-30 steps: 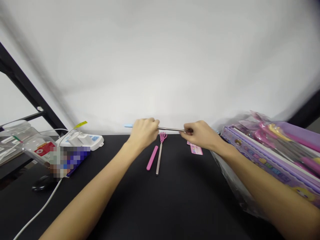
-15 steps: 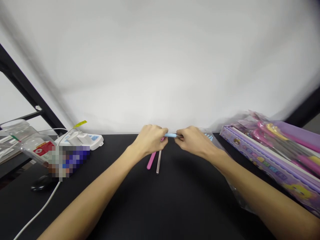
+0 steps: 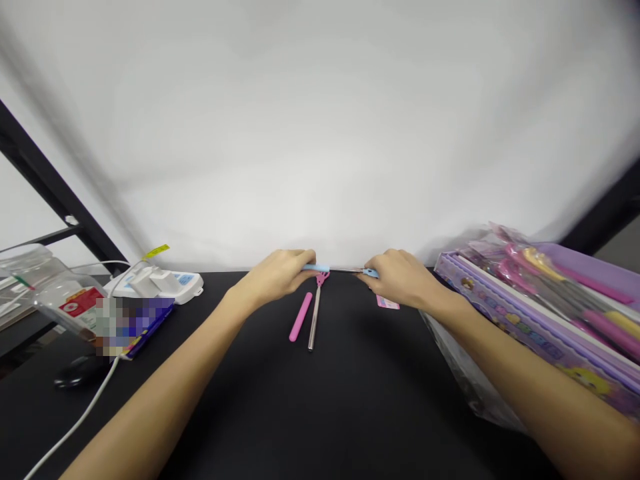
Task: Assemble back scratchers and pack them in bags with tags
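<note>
My left hand [image 3: 280, 273] is closed on a light blue tube-shaped handle [image 3: 319, 267] above the back of the black table. My right hand [image 3: 399, 275] is closed round the blue end of a thin metal rod [image 3: 346, 270]. Rod and handle lie in one line; whether the rod's tip sits inside the handle I cannot tell. Below them on the table rest a loose pink tube-shaped handle [image 3: 301, 317] and a second metal rod [image 3: 315, 320] with a pink head. A small pink card [image 3: 387, 302] shows beneath my right hand.
At right stands a purple patterned box [image 3: 510, 320] holding wrapped pink and yellow rods, with a clear plastic bag [image 3: 457, 367] beside it. To the left are a white power strip [image 3: 187, 285], a clear jar [image 3: 75, 300], a black mouse [image 3: 80, 372] and a white cable [image 3: 85, 417].
My hands have moved apart, exposing the metal rod between the light blue handle and my right hand. The pink head and pink card have come into sight.
</note>
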The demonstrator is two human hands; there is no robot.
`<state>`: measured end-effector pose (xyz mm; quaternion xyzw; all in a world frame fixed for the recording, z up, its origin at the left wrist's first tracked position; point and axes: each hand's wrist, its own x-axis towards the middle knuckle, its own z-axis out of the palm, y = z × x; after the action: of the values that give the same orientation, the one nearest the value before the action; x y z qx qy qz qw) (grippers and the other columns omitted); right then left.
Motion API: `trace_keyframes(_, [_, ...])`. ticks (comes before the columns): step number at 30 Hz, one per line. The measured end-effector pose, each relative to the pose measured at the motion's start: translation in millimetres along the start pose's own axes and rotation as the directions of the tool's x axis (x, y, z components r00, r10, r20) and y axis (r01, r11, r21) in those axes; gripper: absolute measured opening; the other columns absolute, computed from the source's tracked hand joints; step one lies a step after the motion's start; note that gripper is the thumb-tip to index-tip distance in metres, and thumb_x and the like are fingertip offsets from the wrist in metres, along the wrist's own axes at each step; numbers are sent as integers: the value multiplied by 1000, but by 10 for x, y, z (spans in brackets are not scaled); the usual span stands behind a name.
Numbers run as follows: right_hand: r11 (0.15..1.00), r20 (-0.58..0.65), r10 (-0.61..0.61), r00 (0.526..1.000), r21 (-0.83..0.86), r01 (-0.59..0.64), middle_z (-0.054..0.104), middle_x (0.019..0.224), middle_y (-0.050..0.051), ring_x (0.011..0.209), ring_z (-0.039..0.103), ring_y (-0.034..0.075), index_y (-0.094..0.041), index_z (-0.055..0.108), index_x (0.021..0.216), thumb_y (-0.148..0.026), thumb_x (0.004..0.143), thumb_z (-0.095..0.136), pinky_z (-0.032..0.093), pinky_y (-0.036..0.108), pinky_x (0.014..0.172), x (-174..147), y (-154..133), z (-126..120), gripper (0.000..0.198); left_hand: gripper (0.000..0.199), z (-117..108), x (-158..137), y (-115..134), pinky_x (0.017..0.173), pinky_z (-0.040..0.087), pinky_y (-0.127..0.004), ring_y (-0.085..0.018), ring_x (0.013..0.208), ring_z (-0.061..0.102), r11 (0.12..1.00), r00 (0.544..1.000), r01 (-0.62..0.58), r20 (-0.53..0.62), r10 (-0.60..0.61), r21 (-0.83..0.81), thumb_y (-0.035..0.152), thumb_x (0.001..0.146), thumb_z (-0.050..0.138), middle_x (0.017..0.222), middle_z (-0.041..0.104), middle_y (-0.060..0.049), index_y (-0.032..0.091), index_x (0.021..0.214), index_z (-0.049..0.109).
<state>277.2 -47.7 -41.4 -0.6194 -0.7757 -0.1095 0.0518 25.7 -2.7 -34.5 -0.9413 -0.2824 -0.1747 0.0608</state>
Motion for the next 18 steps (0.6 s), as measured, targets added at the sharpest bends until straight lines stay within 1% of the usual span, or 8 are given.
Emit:
trace_keyframes(4, [983,126,-70,990,180,47,68,62,10,56,60,20,-16,69,67,-58,94,36,33,29,54,2,58,-2,60,12,26,36,108,55,30,-29,-14,61,52,977,998,-65,-9,68,204,23,100,42,83,60,-2,18,92,50])
trace_keyframes(5, [978,152,-83,985,201,51,67,60,10,55,59,19,-16,68,65,-60,94,35,33,28,53,-3,52,-11,62,12,24,48,133,55,29,-29,-14,60,52,968,997,-73,-8,77,240,22,99,42,82,59,-2,18,92,50])
trace_keyframes(7, [980,167,-95,981,190,62,68,63,10,58,61,20,-17,68,67,-59,95,35,35,29,55,-18,-4,-33,61,11,26,73,189,54,29,-28,-14,60,53,957,997,-78,0,81,280,23,99,43,82,60,-2,18,94,52])
trace_keyframes(9, [989,129,-100,987,117,84,72,75,12,67,66,23,-17,72,79,-53,96,35,37,30,59,-37,-97,-50,54,13,39,99,251,54,29,-28,-14,62,55,948,995,-96,16,96,303,25,99,44,82,61,-1,19,100,55])
trace_keyframes(12, [997,65,-76,995,37,74,75,89,13,77,69,26,-20,73,95,-43,98,34,38,31,62,-52,-189,-42,45,23,44,128,308,54,29,-27,-14,65,58,938,991,-134,26,133,320,24,101,39,82,62,-1,22,116,56])
trace_keyframes(14, [998,62,-49,997,48,46,75,90,12,77,70,27,-21,73,95,-48,98,32,38,32,62,-41,-160,-11,49,27,8,131,277,55,31,-27,-14,65,59,945,991,-136,38,131,298,26,102,38,81,63,-1,23,121,57])
trace_keyframes(16, [998,75,-18,997,59,13,75,86,12,76,70,27,-21,73,88,-57,97,28,39,33,62,-12,-76,27,59,28,-52,127,196,57,34,-26,-14,67,60,959,992,-123,54,113,255,29,102,39,82,65,-1,23,120,60])
trace_keyframes(18, [998,81,3,997,56,-8,74,84,12,78,70,28,-20,73,83,-61,97,27,40,33,64,25,4,59,63,26,-100,129,127,61,37,-26,-15,71,62,967,994,-99,62,86,236,29,101,42,84,67,-2,23,116,62])
